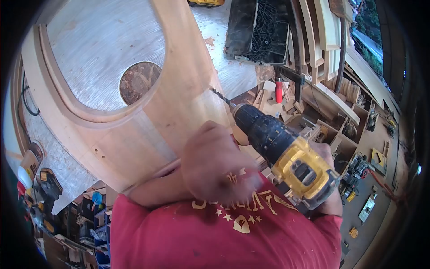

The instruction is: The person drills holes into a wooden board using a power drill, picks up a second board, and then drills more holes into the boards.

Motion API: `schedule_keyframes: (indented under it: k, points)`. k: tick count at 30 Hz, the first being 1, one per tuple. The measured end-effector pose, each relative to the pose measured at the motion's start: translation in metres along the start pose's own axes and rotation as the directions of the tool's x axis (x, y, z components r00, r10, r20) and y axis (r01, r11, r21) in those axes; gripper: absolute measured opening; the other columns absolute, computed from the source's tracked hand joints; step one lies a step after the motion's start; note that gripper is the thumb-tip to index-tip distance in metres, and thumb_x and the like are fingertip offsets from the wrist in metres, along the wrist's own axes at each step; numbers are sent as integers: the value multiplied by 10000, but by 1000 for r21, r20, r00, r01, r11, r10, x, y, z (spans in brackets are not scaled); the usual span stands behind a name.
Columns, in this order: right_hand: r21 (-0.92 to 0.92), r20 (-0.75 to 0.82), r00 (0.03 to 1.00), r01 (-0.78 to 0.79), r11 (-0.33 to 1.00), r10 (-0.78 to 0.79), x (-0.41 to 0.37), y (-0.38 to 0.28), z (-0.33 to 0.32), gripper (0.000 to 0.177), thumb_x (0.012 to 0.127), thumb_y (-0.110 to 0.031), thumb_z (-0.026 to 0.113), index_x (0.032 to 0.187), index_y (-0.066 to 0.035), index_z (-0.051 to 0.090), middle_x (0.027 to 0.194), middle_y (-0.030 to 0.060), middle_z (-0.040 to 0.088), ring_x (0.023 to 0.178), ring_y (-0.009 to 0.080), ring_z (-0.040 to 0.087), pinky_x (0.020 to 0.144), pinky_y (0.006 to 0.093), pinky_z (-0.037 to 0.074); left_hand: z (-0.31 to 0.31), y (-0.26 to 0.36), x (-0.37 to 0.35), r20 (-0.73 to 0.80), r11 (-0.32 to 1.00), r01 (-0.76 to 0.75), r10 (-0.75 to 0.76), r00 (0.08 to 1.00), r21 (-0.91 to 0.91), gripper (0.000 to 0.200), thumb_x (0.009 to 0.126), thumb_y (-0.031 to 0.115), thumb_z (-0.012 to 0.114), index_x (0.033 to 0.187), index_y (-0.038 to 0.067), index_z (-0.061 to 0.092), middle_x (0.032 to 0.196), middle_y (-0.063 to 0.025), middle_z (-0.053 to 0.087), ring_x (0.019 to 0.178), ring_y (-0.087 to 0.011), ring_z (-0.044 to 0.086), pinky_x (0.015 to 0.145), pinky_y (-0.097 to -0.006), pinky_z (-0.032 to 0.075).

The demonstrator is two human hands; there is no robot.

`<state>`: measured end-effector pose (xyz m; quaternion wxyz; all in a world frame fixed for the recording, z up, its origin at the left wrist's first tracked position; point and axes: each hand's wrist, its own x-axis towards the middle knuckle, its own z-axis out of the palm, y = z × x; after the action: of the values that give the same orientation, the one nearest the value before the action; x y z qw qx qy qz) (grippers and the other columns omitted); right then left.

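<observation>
A yellow and black cordless drill (286,157) is in my right hand (323,154), which is mostly hidden behind the drill body. Its dark twist bit (219,95) points up and left, the tip at the edge of a curved wooden panel (183,89). My left hand (215,161) is blurred in front of my red shirt, left of the drill; its fingers are smeared by motion. Two small holes show in the panel's lower left part.
A black tray (242,31) of dark screws lies at the top. Beyond the drill are a red cylinder (278,90), wood offcuts and wooden compartments (336,143). Another cordless tool (49,184) sits at the left. Curved wooden parts stand at the upper right.
</observation>
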<state>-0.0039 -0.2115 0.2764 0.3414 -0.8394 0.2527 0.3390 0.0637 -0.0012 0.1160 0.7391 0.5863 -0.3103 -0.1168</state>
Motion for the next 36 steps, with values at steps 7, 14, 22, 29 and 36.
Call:
schedule_keyframes:
  k: [7, 14, 22, 29, 36]
  points:
    - [-108, 104, 958, 279, 954, -268, 12, -9, -17, 373, 817, -97, 749, 1169, -6, 668, 989, 85, 711, 861, 200, 699, 746, 319, 559, 77, 54, 80, -340, 933, -360, 337, 878, -4, 365, 768, 242, 733, 1038, 3, 676, 911, -135, 624, 835, -309, 635, 729, -409, 526]
    - [-92, 168, 951, 276, 957, -258, 21, -23, -26, 427, 829, -112, 728, 1229, 7, 636, 1013, 112, 706, 860, 237, 702, 734, 343, 566, 61, 55, 88, -254, 967, -254, 251, 934, 22, 262, 817, 217, 722, 893, -25, 656, 844, -149, 613, 831, -335, 650, 740, -408, 537]
    - [-70, 205, 950, 252, 965, -233, 29, -34, -32, 490, 842, -128, 704, 1297, 22, 599, 1041, 144, 700, 857, 279, 706, 720, 371, 574, 49, 56, 97, -274, 979, -178, 145, 951, -100, 280, 891, 211, 740, 936, -49, 647, 879, -148, 648, 863, -331, 667, 751, -419, 553]
    - [-66, 219, 953, 227, 972, -208, 33, -46, -36, 545, 854, -143, 683, 1356, 34, 566, 1066, 171, 695, 856, 316, 709, 708, 396, 581, 51, 50, 95, -329, 968, -238, 198, 923, -84, 290, 883, 182, 749, 998, -63, 642, 914, -148, 636, 871, -336, 670, 768, -439, 567]
    - [-83, 191, 940, 301, 950, -282, 32, -17, -30, 597, 873, -166, 664, 1410, 54, 524, 1089, 190, 686, 834, 324, 714, 675, 405, 584, 53, 47, 93, -294, 972, -232, 212, 932, -36, 293, 891, 193, 703, 1028, -62, 650, 936, -156, 639, 875, -344, 674, 800, -459, 570]
